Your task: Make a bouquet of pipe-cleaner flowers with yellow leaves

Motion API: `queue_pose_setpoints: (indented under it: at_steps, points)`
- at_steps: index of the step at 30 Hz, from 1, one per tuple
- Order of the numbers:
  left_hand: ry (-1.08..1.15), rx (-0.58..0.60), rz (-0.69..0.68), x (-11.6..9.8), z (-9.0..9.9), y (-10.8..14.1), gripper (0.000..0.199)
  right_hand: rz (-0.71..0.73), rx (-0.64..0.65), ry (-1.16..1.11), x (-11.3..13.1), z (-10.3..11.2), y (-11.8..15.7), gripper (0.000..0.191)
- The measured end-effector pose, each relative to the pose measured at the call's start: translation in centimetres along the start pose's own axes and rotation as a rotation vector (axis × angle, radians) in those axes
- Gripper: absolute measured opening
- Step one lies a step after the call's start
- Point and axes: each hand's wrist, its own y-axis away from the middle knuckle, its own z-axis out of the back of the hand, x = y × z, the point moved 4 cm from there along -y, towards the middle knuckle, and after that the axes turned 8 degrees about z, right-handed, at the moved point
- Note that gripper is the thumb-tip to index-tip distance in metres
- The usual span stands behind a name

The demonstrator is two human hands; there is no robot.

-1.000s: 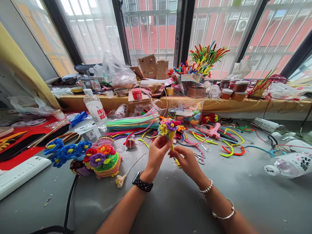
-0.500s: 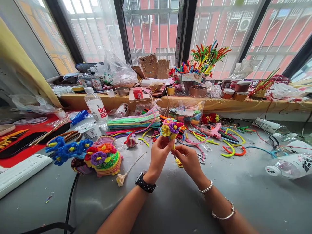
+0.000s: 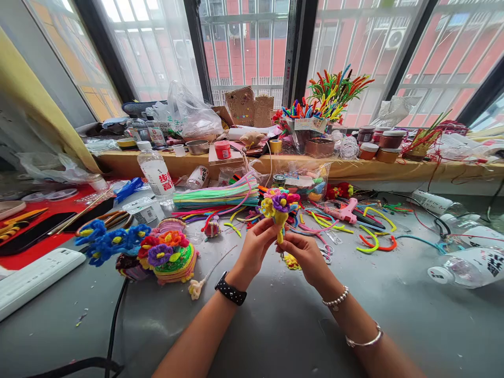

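Observation:
Between my two hands stands a small bouquet of pipe-cleaner flowers (image 3: 280,210), yellow, purple, pink and red above a yellow lower part. My left hand (image 3: 258,244) is closed around its left side, just beneath the blooms. At the lower end, the fingers of my right hand (image 3: 303,254) pinch the stem. My fingers hide part of the stem. A yellow-and-red fuzzy piece (image 3: 292,262) lies on the table behind my right hand, and scissors (image 3: 326,254) lie partly hidden past it. A pale single flower (image 3: 196,289) on a thin stem rests left of my left wrist.
Fuzzy flower pieces (image 3: 165,257) and a white power strip (image 3: 39,278) are at left. A bundle of pipe cleaners (image 3: 216,194) lies behind my hands. A pink glue gun (image 3: 346,211) and plastic bottles (image 3: 468,268) lie to the right. A water bottle (image 3: 155,173) stands back left.
The bouquet has turned and tilted, so more of its yellow lower part shows. Both hands have shifted slightly, and my right hand stays at the stem.

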Motion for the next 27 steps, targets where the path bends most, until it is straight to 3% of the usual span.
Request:
queue_pose_setpoints:
  at_steps: [3, 9, 14, 21, 23, 27]
  points:
    - [-0.033, 0.055, 0.016, -0.1, -0.2, 0.0, 0.015, -0.016, 0.014, -0.043, 0.0, -0.2, 0.1, 0.018]
    - [-0.324, -0.109, -0.139, -0.3, 0.6, 0.0, 0.016, -0.071, -0.071, 0.016, -0.4, 0.2, -0.1, 0.017]
    - [-0.416, -0.115, -0.152, -0.3, 0.5, -0.1, 0.021, -0.084, -0.097, 0.075, -0.5, 0.4, 0.0, 0.019]
    - [-0.651, -0.272, -0.217, -0.6, 0.9, 0.0, 0.027, -0.096, 0.019, 0.251, -0.5, 0.1, -0.1, 0.026]
    - [-0.762, -0.311, -0.254, -0.7, 1.0, 0.1, 0.03, -0.08, -0.029, 0.287, -0.2, 0.7, -0.4, 0.029]
    - [-0.987, -0.345, -0.425, -1.0, 0.8, 0.3, 0.028, 0.033, -0.28, 0.227, 0.9, 3.0, -0.8, 0.047]
